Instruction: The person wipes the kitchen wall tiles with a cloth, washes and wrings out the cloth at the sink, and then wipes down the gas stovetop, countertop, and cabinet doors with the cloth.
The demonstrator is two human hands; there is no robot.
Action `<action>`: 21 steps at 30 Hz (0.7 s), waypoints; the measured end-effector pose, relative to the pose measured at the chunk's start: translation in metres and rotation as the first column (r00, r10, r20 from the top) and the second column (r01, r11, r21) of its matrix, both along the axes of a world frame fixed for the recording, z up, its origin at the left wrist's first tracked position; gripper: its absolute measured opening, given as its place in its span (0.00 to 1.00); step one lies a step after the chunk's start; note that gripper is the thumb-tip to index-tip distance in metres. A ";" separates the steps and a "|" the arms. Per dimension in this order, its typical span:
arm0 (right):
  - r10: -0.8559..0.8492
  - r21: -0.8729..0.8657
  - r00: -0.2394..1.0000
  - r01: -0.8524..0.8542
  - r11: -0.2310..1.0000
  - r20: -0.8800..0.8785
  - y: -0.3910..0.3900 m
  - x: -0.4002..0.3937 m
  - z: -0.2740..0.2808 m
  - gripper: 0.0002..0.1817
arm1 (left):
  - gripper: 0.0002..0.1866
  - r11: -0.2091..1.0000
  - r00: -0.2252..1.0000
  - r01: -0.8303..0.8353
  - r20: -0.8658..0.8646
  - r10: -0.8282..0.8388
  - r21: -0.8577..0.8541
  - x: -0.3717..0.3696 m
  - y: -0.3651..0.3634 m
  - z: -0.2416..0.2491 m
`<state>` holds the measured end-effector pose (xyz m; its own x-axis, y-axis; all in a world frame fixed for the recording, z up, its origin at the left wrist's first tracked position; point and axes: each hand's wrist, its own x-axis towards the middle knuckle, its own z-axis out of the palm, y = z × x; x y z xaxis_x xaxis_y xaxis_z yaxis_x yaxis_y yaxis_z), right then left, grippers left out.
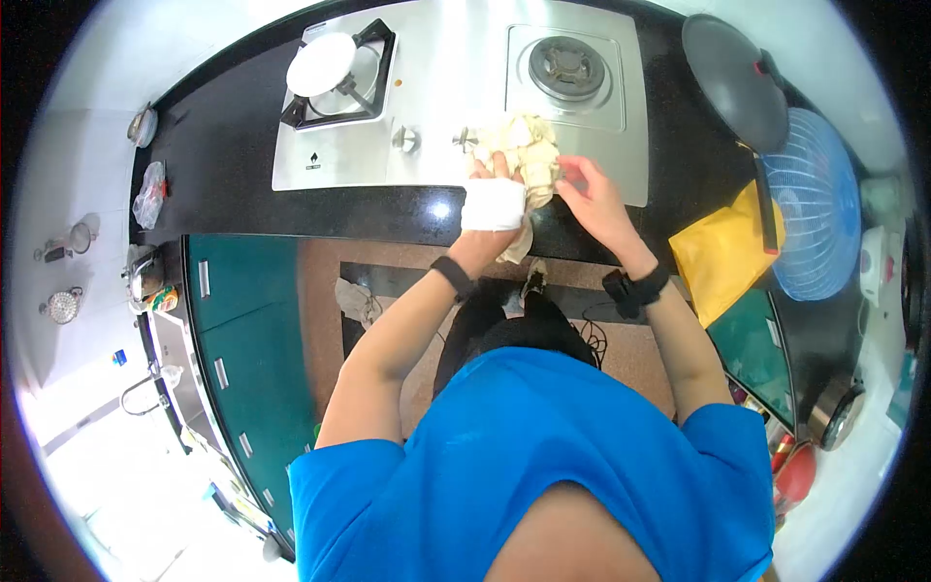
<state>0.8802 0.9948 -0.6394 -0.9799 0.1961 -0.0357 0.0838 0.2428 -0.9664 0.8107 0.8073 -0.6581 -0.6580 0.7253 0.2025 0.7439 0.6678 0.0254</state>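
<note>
A crumpled cream-coloured cloth [529, 155] is bunched at the front edge of the steel gas stove [451, 58], and part of it hangs down over the counter edge. My left hand [477, 242], with a white wrap [493, 206] round its palm, has its fingers closed on the left side of this cloth. At the cloth's right edge is my right hand [603, 209], thumb and fingers apart, fingertips right beside the folds. Two stove knobs [405, 139] sit just left of the cloth.
A white round dish [322, 64] rests on the left burner's pan support; the right burner [566, 68] is bare. At right are a dark pan [735, 82], a blue mesh cover [819, 209] and a yellow bag [722, 250]. A plastic bag [150, 196] lies on the left counter.
</note>
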 end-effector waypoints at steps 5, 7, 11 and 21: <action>-0.049 0.126 0.983 0.027 0.992 0.176 -0.019 -0.025 -0.018 0.29 | 0.13 0.933 0.971 0.105 0.169 -0.171 0.343 0.011 -0.036 0.022; 0.067 -0.031 0.980 -0.062 0.998 0.186 -0.016 -0.030 -0.040 0.23 | 0.12 0.938 0.932 -0.076 0.357 -0.053 0.338 0.009 -0.036 0.041; -0.190 -0.429 0.975 0.220 0.876 0.111 -0.014 -0.045 0.023 0.13 | 0.11 0.776 0.828 -0.304 0.557 -0.072 0.552 -0.016 -0.013 0.102; -0.126 0.389 0.964 0.026 0.921 0.234 0.062 -0.020 0.019 0.14 | 0.11 0.932 0.988 0.019 0.137 -0.074 0.361 -0.070 0.071 0.041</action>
<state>0.8602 1.0564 -0.6204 -0.9299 0.3176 -0.1853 0.3432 0.5691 -0.7472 0.7404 0.8785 -0.6176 -0.6671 0.6532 0.3582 0.7439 0.5589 0.3664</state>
